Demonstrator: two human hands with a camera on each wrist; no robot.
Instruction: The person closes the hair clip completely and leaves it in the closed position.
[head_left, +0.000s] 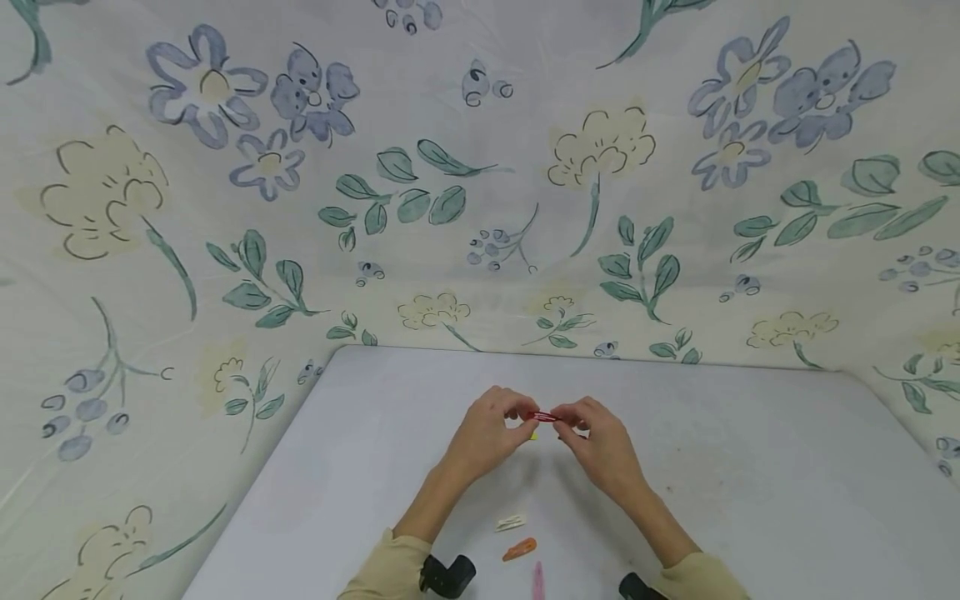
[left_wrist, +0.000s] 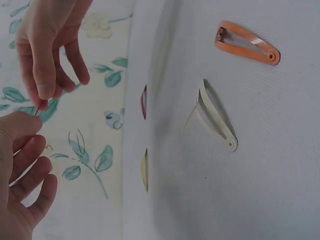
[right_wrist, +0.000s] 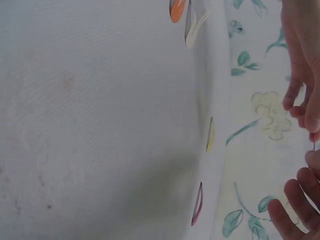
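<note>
Red hair clip [head_left: 543, 417]: held up above the table, spanning two hands, mid-scene, toward the far side. Biggest thing from where I stand is the floral cloth [head_left: 420, 267], pale with blue, yellow and green print, beyond the table and along its left and right sides. Next, white table [head_left: 750, 500], a few small dark specks on its right half. Person at the near side, cream sleeves [head_left: 390, 567] on both arms, forearms reaching toward the far side.

Left hand [head_left: 487, 429]: thumb and index clamped on the left end of the red hair clip, remaining fingers loosely bent. Right hand [head_left: 603, 446]: thumb and fingertips clamped on the right end, other fingers bent, a bit spread. Hands near each other, not touching as far as I see. Can't tell if the held piece is snapped closed; too thin from here.

Black wrist cameras [head_left: 450, 575], one per wrist.

Loose clips, all about one size, on the table. Pink clip [head_left: 537, 579] nearest. Orange clip [head_left: 519, 548] just beyond, slightly left. White clip [head_left: 511, 523] beyond that, its parts sprung apart. Yellow clip [head_left: 534, 436] farther off, partly hidden by the left hand. Second red clip [right_wrist: 199, 206] near the yellow one, to its right.
</note>
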